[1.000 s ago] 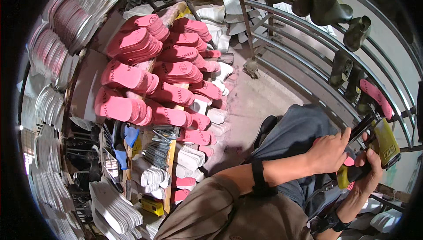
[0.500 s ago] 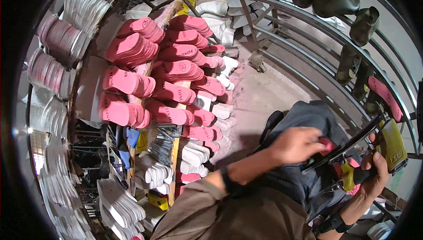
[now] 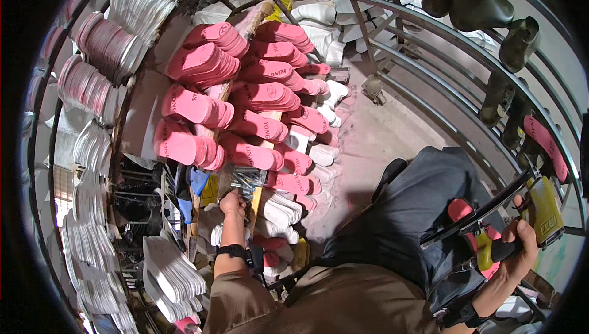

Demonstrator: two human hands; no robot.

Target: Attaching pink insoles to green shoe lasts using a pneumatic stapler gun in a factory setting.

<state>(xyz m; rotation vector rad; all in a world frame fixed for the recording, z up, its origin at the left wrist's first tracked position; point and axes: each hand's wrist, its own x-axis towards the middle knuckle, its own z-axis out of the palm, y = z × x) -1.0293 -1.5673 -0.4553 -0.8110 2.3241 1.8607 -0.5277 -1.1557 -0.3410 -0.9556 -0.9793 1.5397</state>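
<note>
Far-left racks: stacks of white insoles (image 3: 169, 266) and pale pink insoles (image 3: 101, 46) stand on edge along curved shelves.
Centre-left rack: bright pink soles (image 3: 190, 104) lie in overlapping rows, with white soles (image 3: 279, 211) below them.
Metal fasteners: a heap of grey nails or pins (image 3: 245, 179) sits at the foot of the pink rows, just above the left hand; the exact kind is too small to tell.
Left hand (image 3: 233, 203): reaches out to the rack, fingers curled together at the edge of the heap and touching it; whether anything is pinched cannot be told.
Left wrist: a black watch (image 3: 232, 251) above a brown sleeve.
Lap: dark trousers (image 3: 411, 211) fill the centre-right, above a dusty concrete floor (image 3: 392, 131).
Right hand (image 3: 521, 251): grip clamped around a yellow-handled tool (image 3: 543, 211), which touches a black flat bar (image 3: 485, 211) and a pink sole piece (image 3: 472, 223) over the lap.
Right rail: dark shoe lasts (image 3: 485, 3) hang along a curved metal frame (image 3: 442, 39).
</note>
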